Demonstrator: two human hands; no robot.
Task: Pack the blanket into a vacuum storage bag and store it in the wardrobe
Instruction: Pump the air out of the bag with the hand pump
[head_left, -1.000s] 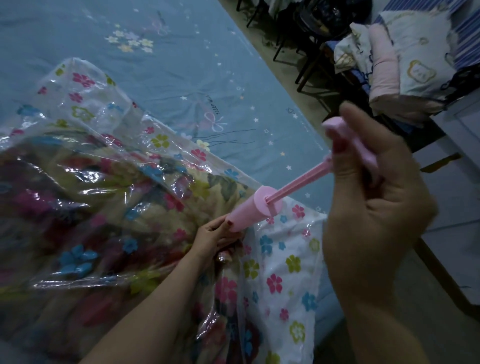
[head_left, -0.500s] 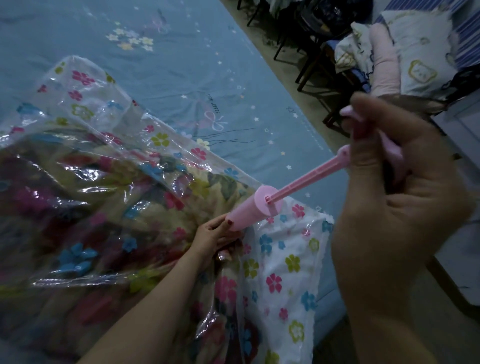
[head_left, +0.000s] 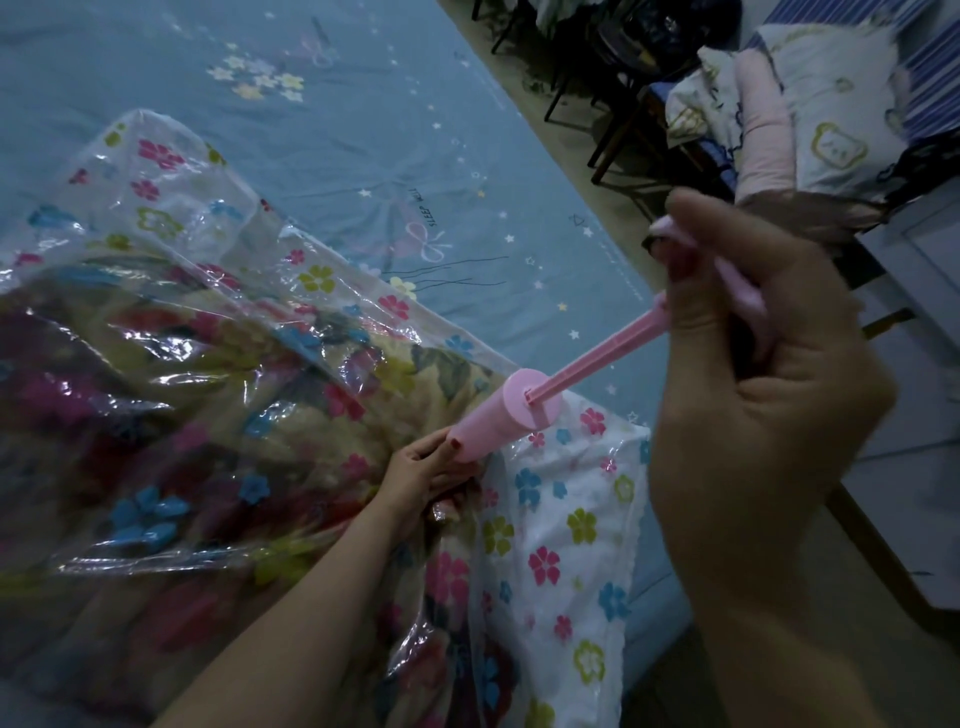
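A clear vacuum storage bag (head_left: 566, 525) printed with coloured flowers lies on the bed, with a floral blanket (head_left: 171, 415) inside it. A pink hand pump (head_left: 498, 418) stands slanted on the bag, its rod drawn out toward the upper right. My left hand (head_left: 431, 475) grips the base of the pump barrel against the bag. My right hand (head_left: 753, 395) is close to the camera and grips the pump's pink handle at the end of the rod. The bag's valve is hidden under the pump and my left hand.
The bag rests on a blue bedsheet (head_left: 363, 130) with stars and flowers. Past the bed's right edge are dark chairs (head_left: 623, 78), a pile of folded pale bedding (head_left: 810, 104) and a bare floor strip beside a white cabinet (head_left: 924, 312).
My right hand moved out to the right with the handle, then came back a little toward the left. The left hand and pump barrel stayed put.
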